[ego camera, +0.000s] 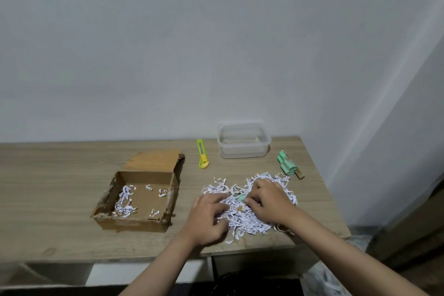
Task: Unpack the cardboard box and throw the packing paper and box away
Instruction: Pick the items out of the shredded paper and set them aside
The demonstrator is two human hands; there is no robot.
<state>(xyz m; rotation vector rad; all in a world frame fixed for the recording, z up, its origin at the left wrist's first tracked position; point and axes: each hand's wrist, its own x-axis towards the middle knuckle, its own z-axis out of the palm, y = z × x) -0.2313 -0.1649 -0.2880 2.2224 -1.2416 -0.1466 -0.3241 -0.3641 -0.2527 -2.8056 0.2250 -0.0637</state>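
Both hands point(208, 217) point(269, 200) in shredded paper point(247, 220) (box point(139, 199) beside).

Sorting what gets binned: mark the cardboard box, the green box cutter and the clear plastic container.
cardboard box point(131, 223): head view, front outer wall.
green box cutter point(201, 153): head view, middle of the handle.
clear plastic container point(243, 150): head view, front wall.

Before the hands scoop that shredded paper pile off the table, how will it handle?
The shredded paper pile is loose thin strips, so probably very light and floppy. It will likely shed bits; stray strips already lie at its edges. A green item sits half-buried in it and may come along.
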